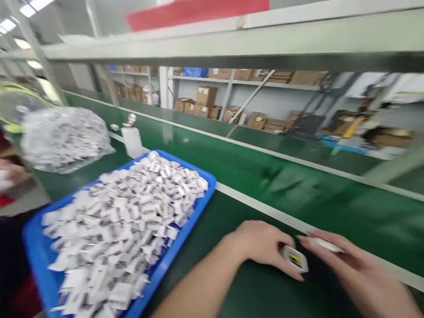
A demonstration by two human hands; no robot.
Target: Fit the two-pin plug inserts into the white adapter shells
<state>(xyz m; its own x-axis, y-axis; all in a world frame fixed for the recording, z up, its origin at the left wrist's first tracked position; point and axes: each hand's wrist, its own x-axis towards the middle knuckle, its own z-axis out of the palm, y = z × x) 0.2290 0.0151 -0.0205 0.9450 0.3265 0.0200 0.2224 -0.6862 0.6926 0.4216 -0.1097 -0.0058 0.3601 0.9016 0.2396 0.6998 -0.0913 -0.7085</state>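
The casing (300, 261) (yellow inside) is grasped by the left hand (256, 243); just rightward, a white piece (326, 244) is held by the right hand (356, 263).

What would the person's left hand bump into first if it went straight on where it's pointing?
Probably the person's bare right hand, across a small gap, as the left hand points toward it; the blur leaves depth unclear.

Translucent white bottle (133, 142) with silvery top (131, 120), standing left. Back: brown cardboard boxes (205, 97) on grey metal shelving (276, 84). Red strip (198, 14) along pale-green overhead beam (232, 43).
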